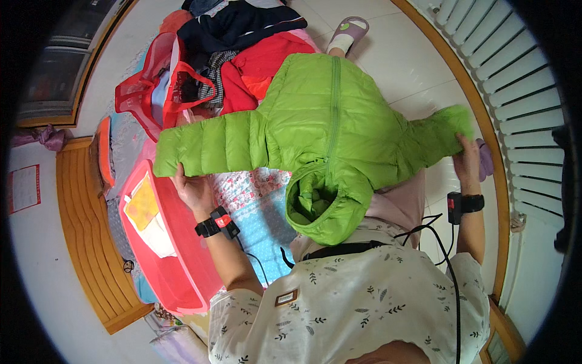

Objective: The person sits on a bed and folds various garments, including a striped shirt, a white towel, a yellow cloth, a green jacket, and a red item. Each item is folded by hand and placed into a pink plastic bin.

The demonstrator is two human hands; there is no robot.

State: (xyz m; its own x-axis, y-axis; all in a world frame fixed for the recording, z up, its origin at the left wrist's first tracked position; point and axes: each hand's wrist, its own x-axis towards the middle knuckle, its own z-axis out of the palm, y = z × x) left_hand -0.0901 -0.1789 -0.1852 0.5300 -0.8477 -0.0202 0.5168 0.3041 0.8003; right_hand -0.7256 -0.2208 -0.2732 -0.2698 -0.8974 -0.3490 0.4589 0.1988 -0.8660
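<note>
A green quilted puffer jacket [303, 115] hangs spread out in front of me, its zipper side up and its hood toward my body. My left hand [195, 189] grips the outer part of the sleeve on the left, its thumb showing and the other fingers mostly hidden by the cloth. At the far end of the other sleeve, my right hand [467, 161] holds the cuff, which looks slightly blurred. Both sleeves stretch out sideways. The zipper looks closed down the front.
Left of me stands a pink plastic tub [182, 267] holding a white and yellow cloth [145, 209]. Beyond the jacket lie a red mesh bag [145, 91] and piled clothes [242, 30]. A white radiator [515, 103] lines the right wall. Black cables [450, 267] run along my right arm.
</note>
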